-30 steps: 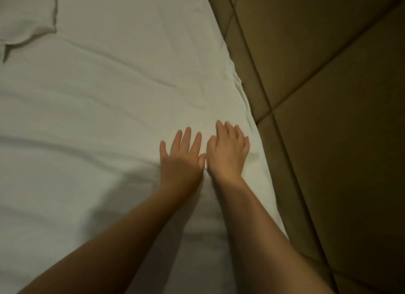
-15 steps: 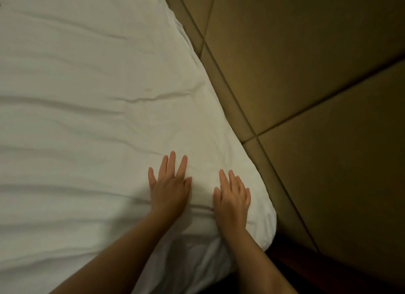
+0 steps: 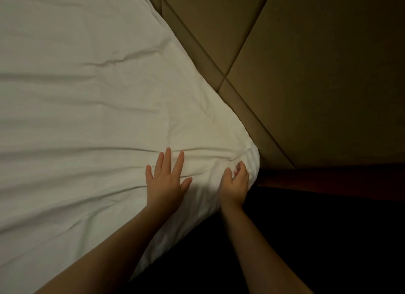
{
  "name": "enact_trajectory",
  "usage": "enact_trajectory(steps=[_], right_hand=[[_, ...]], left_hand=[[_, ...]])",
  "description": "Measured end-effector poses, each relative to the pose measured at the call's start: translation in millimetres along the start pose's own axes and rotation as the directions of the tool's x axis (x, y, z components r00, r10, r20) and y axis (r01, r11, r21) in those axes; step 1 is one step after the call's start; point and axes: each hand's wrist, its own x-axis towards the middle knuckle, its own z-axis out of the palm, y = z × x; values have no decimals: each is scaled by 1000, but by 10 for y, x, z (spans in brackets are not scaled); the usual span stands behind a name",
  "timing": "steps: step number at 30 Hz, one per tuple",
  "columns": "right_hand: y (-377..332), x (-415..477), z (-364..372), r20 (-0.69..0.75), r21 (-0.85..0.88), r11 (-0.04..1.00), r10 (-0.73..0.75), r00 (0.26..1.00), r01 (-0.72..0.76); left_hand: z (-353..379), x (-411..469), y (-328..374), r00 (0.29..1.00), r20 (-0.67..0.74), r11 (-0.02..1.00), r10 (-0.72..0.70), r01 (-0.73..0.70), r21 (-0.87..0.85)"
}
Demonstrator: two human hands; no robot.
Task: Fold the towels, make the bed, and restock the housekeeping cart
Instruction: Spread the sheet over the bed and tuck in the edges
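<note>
– Now, item location: where does the white fabric bed sheet lie?

– Spread over the bed, filling the left of the view. Its edge runs diagonally from upper centre down to the rounded mattress corner, then turns back toward the person along the near side. The corner sits close against the tan padded wall panel, above a dark wooden ledge.

– Hand states?

– Left hand: released, fingers straight and spread, palm flat on the sheet top, inboard of the corner. Right hand: fingers curled round the sheet at the corner, grasping the fabric where it wraps over the edge. How far the fingertips reach underneath cannot be told.

– Which relation governs the coming move?

– The corner lies ahead and to the right of both hands. The right hand is the nearer and is in contact with it. Loose creases run from the corner leftward across the sheet, past the left fingertips. Judgement: the step in hand is seating the corner, so the pull should go down and round it while the left hand pins the top surface.

– Risk?

– Probably the narrow gap beside the wall panel. It leaves little room for the right hand, and slack may bunch there.
</note>
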Motion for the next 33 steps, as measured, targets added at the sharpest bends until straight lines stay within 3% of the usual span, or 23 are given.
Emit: enact_trajectory(steps=[4, 6, 11, 15, 20, 23, 26, 30, 33], right_hand=[[-39, 366, -31, 47, 336, 898, 284, 958, -283], [-85, 577, -77, 93, 415, 841, 341, 936, -348], [-188, 892, -125, 197, 197, 930, 273, 942, -311], [-190, 974, -215, 43, 208, 943, 256, 966, -259], [-172, 897, -221, -18, 240, 950, 211, 977, -201], [-217, 947, -248, 91, 301, 911, 266, 960, -282], [-266, 986, -240, 164, 318, 882, 310, 936, -348], [-298, 965, -147, 125, 299, 887, 330, 936, -352], [-310, 955, -147, 53, 228, 933, 273, 961, -278]], left_hand=[[40, -72, 80, 1000, 6, 998, -28, 28, -53], [44, -61, 136, 999, -22, 997, -37, 36, -65], [173, -37, 148, 986, -164, 992, -31, 11, -125], [223, -129, 143, 981, -188, 983, -47, 11, -185], [170, -163, 155, 964, -250, 987, -92, 54, -152], [144, -234, 116, 941, -279, 978, -192, 161, -129], [160, -276, 53, 931, -318, 983, -177, 150, -108], [199, -313, -3, 919, -335, 976, -207, 170, -137], [234, -380, -54, 909, -364, 974, -205, 153, -167]])
